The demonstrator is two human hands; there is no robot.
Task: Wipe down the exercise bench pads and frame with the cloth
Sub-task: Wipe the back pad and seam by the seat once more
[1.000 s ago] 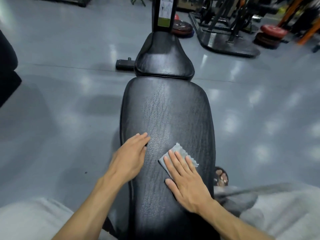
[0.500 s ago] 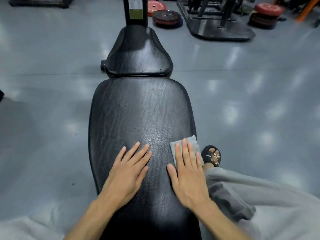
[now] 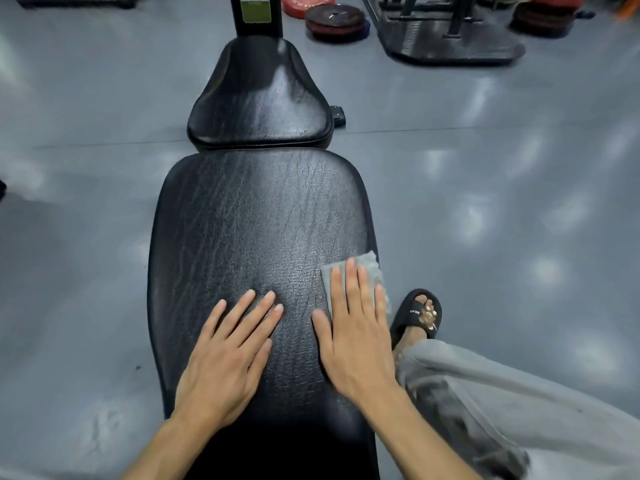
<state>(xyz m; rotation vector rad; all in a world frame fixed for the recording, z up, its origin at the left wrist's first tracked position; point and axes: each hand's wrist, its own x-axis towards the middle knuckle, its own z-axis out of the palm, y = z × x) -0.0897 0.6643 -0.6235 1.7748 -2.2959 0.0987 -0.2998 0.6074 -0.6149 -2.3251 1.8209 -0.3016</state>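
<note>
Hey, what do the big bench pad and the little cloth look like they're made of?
Long pad: probably vinyl or faux leather, black with a slight sheen; its grained, creased surface catches the light. Cloth under the right hand: likely thin microfibre or a similar soft fabric, grey and matte, lying flat with a fuzzy look.

Bare forearms, no sleeves; grey trousers (image 3: 540, 403); black slide sandal (image 3: 417, 315) with white lettering on strap.

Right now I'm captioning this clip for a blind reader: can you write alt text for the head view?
The right hand presses a grey cloth flat on the right edge of a long black bench pad, with the left hand flat beside it. Beyond it lie a smaller seat pad and weight plates on the grey floor.
</note>
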